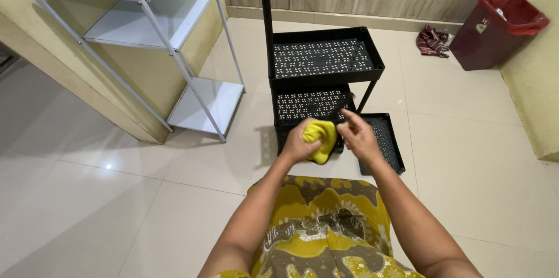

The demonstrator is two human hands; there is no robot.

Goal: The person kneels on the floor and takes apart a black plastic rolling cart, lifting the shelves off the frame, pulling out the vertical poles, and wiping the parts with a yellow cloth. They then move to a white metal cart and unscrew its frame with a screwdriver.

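A bunched yellow cloth (320, 140) sits in the left hand (300, 143), whose grip is clamped around it, held in the air above the lower tiers of a black perforated plastic rack (324, 59). The right hand (359, 136) hovers just beside the cloth, fingers (349, 117) loosely apart and holding nothing. A loose black tray (381, 144) lies on the tiled floor (466, 161). A white metal shelf (174, 50) stands to the left, a red bin (495, 30) far right.

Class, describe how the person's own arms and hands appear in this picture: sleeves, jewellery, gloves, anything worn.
Both arms are bare to above the elbow, with no sleeves showing. The left hand and right hand wear no gloves, and no rings, watch or bracelets show.
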